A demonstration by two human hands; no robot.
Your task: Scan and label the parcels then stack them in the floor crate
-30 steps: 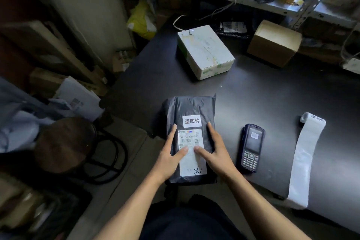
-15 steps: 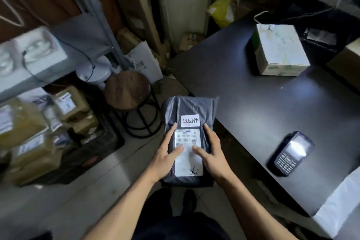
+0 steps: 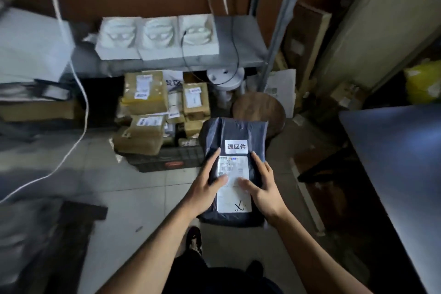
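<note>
A dark grey plastic mailer parcel (image 3: 235,133) with a white shipping label and a small white sticker is held in the air in front of me, above the tiled floor. My left hand (image 3: 206,186) grips its left side, thumb on the label. My right hand (image 3: 261,186) grips its right side, thumb on the label too. Ahead on the floor stands a black crate (image 3: 167,162) holding several tan taped parcels (image 3: 145,95) with white labels.
A round wooden stool (image 3: 259,108) stands just behind the held parcel. The dark table edge (image 3: 391,150) runs along the right. A grey shelf (image 3: 238,38) with white foam blocks sits above the crate. A white cable (image 3: 78,93) hangs at left.
I have turned left, away from the table, carrying the parcel in both hands. The table, scanner and label roll have left view; the floor crate now lies ahead.
</note>
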